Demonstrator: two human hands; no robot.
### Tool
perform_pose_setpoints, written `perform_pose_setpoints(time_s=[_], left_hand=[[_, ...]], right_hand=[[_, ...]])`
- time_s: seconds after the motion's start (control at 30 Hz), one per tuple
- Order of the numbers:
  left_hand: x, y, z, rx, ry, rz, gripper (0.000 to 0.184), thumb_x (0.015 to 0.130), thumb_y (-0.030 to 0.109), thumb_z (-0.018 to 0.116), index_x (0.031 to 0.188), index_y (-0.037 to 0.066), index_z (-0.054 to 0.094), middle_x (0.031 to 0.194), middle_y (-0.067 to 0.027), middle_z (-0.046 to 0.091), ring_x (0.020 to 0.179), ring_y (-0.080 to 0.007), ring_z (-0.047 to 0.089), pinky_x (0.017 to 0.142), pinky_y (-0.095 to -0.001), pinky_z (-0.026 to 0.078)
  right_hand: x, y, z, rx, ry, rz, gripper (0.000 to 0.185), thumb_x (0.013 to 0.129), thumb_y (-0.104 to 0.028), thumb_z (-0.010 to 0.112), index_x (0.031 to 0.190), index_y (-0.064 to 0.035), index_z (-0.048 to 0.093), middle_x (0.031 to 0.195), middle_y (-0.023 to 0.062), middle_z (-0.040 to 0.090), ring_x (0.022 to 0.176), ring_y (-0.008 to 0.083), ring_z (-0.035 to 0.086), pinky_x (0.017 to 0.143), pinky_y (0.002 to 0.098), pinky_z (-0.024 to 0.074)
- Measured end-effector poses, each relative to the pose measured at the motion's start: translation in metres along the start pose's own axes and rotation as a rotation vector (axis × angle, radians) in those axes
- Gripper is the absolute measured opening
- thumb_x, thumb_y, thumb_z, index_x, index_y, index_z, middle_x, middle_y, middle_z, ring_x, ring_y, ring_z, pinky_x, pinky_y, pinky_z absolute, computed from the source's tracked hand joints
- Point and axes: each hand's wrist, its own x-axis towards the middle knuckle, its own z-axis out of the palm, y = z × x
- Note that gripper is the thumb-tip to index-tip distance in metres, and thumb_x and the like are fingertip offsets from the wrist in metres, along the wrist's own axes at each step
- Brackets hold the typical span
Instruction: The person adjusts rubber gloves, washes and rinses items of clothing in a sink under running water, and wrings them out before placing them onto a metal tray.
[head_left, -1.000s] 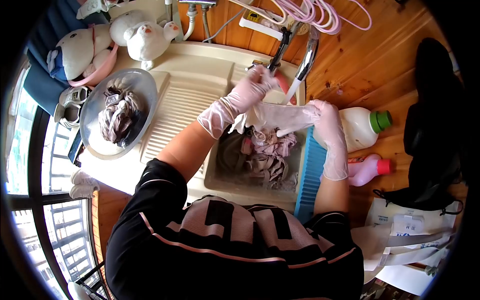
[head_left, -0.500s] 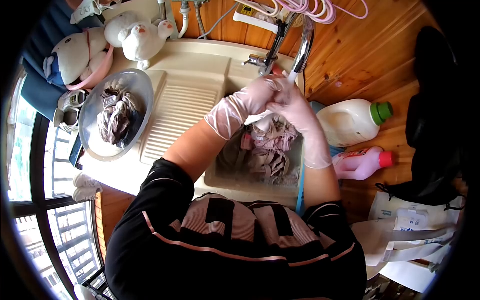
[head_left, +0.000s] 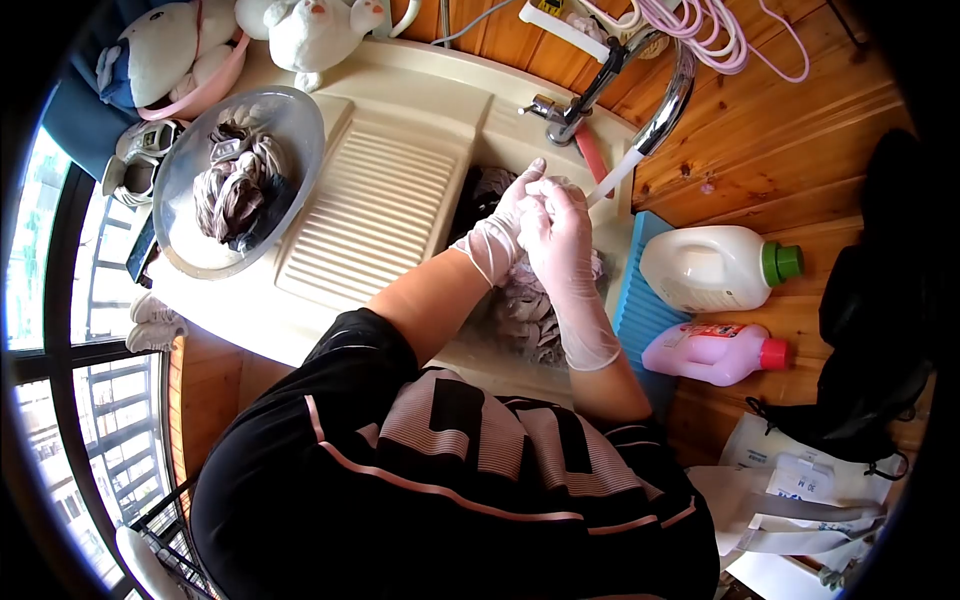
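Both of my hands wear thin translucent white gloves and meet over the sink [head_left: 470, 365]. My left hand [head_left: 508, 228] has its fingers partly hidden behind the other hand, its thumb pointing up. Against it, my right hand [head_left: 558, 225] is closed, its fingers curled; what lies between the two is too hidden to make out. Wet greyish-pink laundry [head_left: 525, 315] lies in the basin below them. From the chrome faucet [head_left: 668, 115] at the upper right, water runs down just right of my hands.
A clear bowl [head_left: 175, 225] with dark and grey clothes stands left of the ribbed drainboard [head_left: 370, 205]. To the right are a blue washboard [head_left: 640, 285], a green-capped white bottle [head_left: 705, 268] and a pink bottle [head_left: 705, 353]. Plush toys [head_left: 318, 35] sit at the back left.
The white cloth stretched between my hands a second ago is out of sight. My hands have come together and moved slightly away from the faucet. The camera view has shifted.
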Motion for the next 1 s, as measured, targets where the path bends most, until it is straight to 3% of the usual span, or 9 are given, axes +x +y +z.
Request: perform_pose_setpoints(time_s=[0.2, 0.23, 0.4, 0.53, 0.63, 0.73, 0.8, 0.87, 1.0], left_hand=[[-0.008, -0.022, 0.021, 0.205, 0.128, 0.142, 0.036, 0.093, 0.035, 0.038, 0.089, 0.003, 0.055, 0.089, -0.0151, 0.058, 0.084, -0.0268, 0.056, 0.075, -0.0363, 0.047], [-0.008, -0.026, 0.02, 0.228, 0.176, 0.165, 0.03, 0.092, 0.03, 0.04, 0.089, 0.005, 0.057, 0.091, -0.0155, 0.06, 0.086, -0.027, 0.058, 0.075, -0.0357, 0.048], [-0.024, -0.032, -0.008, 0.744, 0.862, 0.267, 0.016, 0.088, 0.02, 0.051, 0.084, 0.006, 0.056, 0.076, -0.0036, 0.059, 0.072, -0.0183, 0.058, 0.067, -0.0301, 0.049], [-0.052, 0.03, -0.07, 2.163, 0.438, -0.002, 0.007, 0.079, 0.009, 0.058, 0.085, 0.006, 0.059, 0.077, -0.0021, 0.059, 0.074, -0.0156, 0.057, 0.068, -0.0296, 0.047], [-0.069, 0.036, -0.074, 1.322, 0.786, 0.227, 0.019, 0.08, 0.016, 0.062, 0.095, 0.005, 0.059, 0.089, -0.0074, 0.059, 0.087, -0.0196, 0.058, 0.081, -0.0307, 0.046], [-0.08, 0.029, -0.043, 1.757, 0.64, 0.174, 0.054, 0.081, 0.028, 0.065, 0.124, 0.0, 0.047, 0.116, -0.0169, 0.059, 0.11, -0.0228, 0.055, 0.095, -0.0299, 0.041], [-0.089, 0.016, 0.017, 2.051, 0.872, 0.137, 0.072, 0.077, 0.031, 0.069, 0.133, -0.001, 0.038, 0.124, -0.0197, 0.054, 0.121, -0.0237, 0.048, 0.101, -0.0305, 0.037], [-0.09, 0.024, 0.019, 2.096, 0.595, 0.193, 0.084, 0.071, 0.033, 0.075, 0.135, -0.003, 0.034, 0.131, -0.0238, 0.046, 0.125, -0.0285, 0.043, 0.103, -0.0317, 0.034], [-0.065, 0.021, 0.004, 2.249, 0.094, 0.555, 0.083, 0.063, 0.023, 0.079, 0.131, -0.001, 0.038, 0.12, -0.0213, 0.054, 0.113, -0.0276, 0.052, 0.098, -0.032, 0.039]], right_hand=[[0.017, 0.03, 0.011, -0.222, 0.019, 0.242, 0.026, 0.087, -0.024, 0.06, 0.086, 0.0014, 0.062, 0.078, 0.0089, 0.063, 0.072, 0.0187, 0.062, 0.067, 0.0322, 0.0492], [0.024, 0.046, 0.013, 0.003, -0.053, 0.561, 0.035, 0.087, -0.037, 0.057, 0.094, -0.004, 0.066, 0.087, 0.0172, 0.066, 0.083, 0.032, 0.063, 0.078, 0.0384, 0.0481], [0.027, 0.129, 0.016, -0.323, -0.167, 0.307, 0.047, 0.089, -0.041, 0.052, 0.081, 0.004, 0.061, 0.07, 0.0211, 0.06, 0.062, 0.0286, 0.059, 0.063, 0.0397, 0.0451], [0.028, 0.12, -0.001, 0.016, -0.495, 0.531, 0.018, 0.088, -0.015, 0.059, 0.094, 0.0023, 0.059, 0.061, 0.002, 0.053, 0.052, 0.0091, 0.047, 0.049, 0.0241, 0.0401], [0.026, 0.077, -0.024, 0.58, -0.65, 0.462, 0.034, 0.083, 0.002, 0.058, 0.115, -0.0007, 0.049, 0.086, 0.0044, 0.059, 0.069, 0.0116, 0.055, 0.057, 0.0236, 0.0462], [0.014, 0.073, -0.017, 0.122, -0.647, 0.213, 0.023, 0.083, 0.008, 0.054, 0.105, 0.0, 0.054, 0.077, 0.0016, 0.053, 0.07, 0.0091, 0.054, 0.06, 0.0232, 0.0465], [0.021, 0.025, -0.028, 0.585, -0.535, 0.411, 0.016, 0.081, 0.006, 0.054, 0.097, 0.0006, 0.056, 0.082, 0.0032, 0.058, 0.071, 0.0086, 0.053, 0.063, 0.0218, 0.0451], [0.021, 0.05, -0.027, 0.017, -0.589, 0.222, 0.02, 0.08, 0.009, 0.052, 0.098, 0.0014, 0.056, 0.087, 0.0037, 0.06, 0.08, 0.0104, 0.057, 0.072, 0.0232, 0.0459], [0.026, 0.035, -0.045, 0.228, -0.607, 0.238, 0.018, 0.08, 0.008, 0.05, 0.093, 0.0, 0.057, 0.088, 0.0035, 0.061, 0.079, 0.0089, 0.056, 0.07, 0.0227, 0.0452]])
